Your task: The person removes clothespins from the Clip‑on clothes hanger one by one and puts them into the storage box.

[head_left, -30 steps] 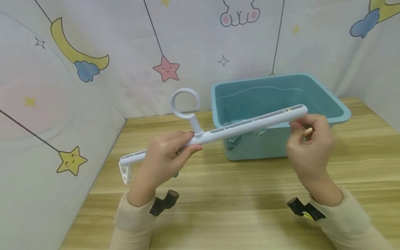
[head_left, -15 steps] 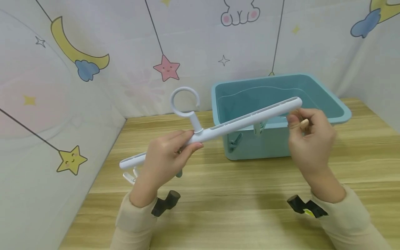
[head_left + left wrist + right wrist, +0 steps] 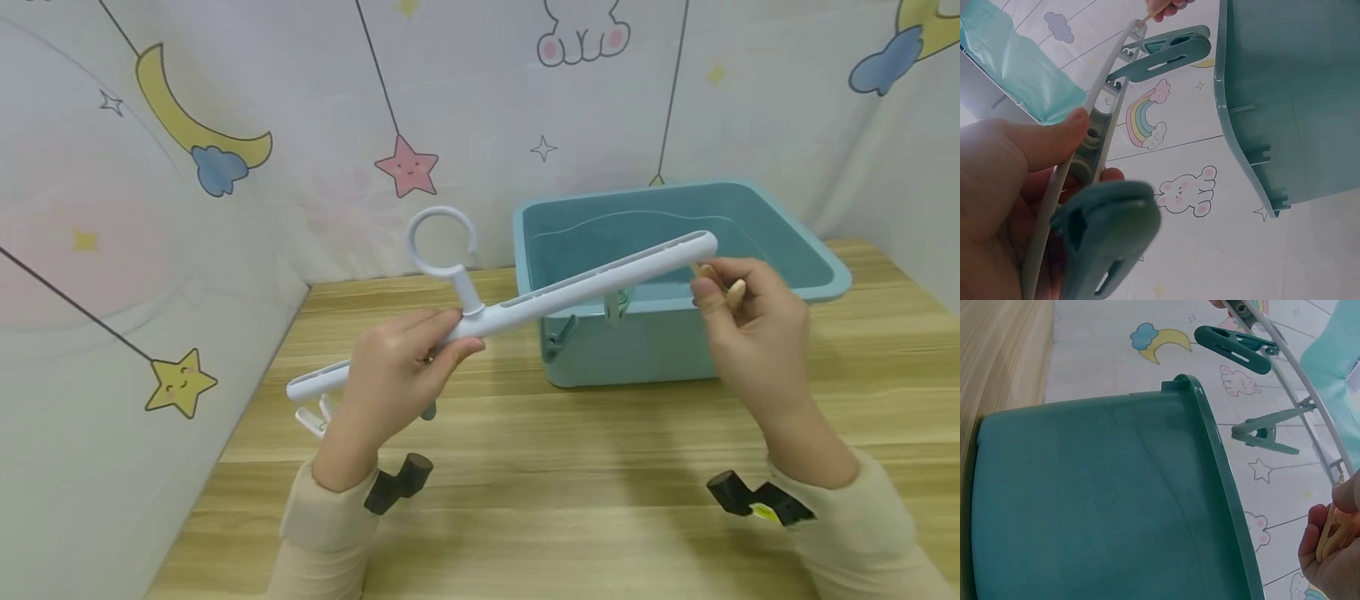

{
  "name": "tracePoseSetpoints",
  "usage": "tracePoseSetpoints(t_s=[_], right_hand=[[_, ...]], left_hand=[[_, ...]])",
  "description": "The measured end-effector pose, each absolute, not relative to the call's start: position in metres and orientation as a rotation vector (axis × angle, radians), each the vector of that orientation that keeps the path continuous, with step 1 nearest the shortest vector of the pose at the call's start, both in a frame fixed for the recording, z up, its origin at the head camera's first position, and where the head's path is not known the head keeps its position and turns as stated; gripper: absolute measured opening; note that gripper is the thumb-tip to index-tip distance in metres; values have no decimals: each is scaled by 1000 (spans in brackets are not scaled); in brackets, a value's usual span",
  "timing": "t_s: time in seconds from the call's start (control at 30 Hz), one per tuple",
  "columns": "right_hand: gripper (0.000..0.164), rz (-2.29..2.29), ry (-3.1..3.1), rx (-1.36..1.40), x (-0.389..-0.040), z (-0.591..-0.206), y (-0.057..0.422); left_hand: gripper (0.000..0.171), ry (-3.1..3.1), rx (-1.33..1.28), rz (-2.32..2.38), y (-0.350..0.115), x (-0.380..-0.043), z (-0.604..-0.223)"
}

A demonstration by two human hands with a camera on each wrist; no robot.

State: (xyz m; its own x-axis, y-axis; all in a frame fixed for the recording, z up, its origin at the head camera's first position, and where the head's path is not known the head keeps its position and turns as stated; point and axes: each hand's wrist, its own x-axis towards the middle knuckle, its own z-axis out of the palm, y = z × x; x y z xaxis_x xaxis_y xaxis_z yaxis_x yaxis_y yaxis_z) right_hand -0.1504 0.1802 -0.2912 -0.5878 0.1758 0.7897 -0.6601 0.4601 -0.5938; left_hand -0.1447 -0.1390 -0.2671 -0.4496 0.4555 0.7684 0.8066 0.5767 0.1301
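Note:
A pale lavender clip hanger [image 3: 592, 287] with a round hook [image 3: 442, 242] is held up over the table, its right end higher. My left hand [image 3: 397, 375] grips the bar just beside the hook's base. At the right end, my right hand [image 3: 761, 337] pinches a beige clothespin [image 3: 1330, 534], whose tip touches the bar's underside in the right wrist view. From the bar hang a dark green clip [image 3: 1235, 349], a lighter green clip [image 3: 1266, 432], and a white clip [image 3: 310, 422] at the left end. Another green clip [image 3: 1110, 237] hangs close to my left fingers.
A blue-green plastic tub [image 3: 637, 346] stands on the wood-grain table [image 3: 570, 500], behind the hanger's right half. Curtains [image 3: 480, 100] printed with stars and moons enclose the back and left side. Both wrists carry small black devices [image 3: 397, 485].
The hanger's right end has risen and moved slightly left, and the bar has rolled, hiding more of its slot. The white clip swung out. My right hand shifted slightly right, still pinching the clothespin.

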Motion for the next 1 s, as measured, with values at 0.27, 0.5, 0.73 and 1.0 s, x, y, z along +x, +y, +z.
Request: tracePoseSetpoints(t_s=[0.27, 0.5, 0.73, 1.0], right_hand=[[10, 1313, -1937, 381, -156, -293, 191], [28, 1328, -1969, 367, -168, -281, 202], [15, 1231, -2130, 367, -178, -273, 210], [24, 1196, -2270, 340, -183, -274, 213]], left_hand=[[22, -2107, -954, -697, -144, -144, -264], [22, -2103, -950, -709, -147, -143, -263], [23, -2100, -963, -711, -147, -143, -263], [24, -2109, -960, -722, -149, -144, -264]])
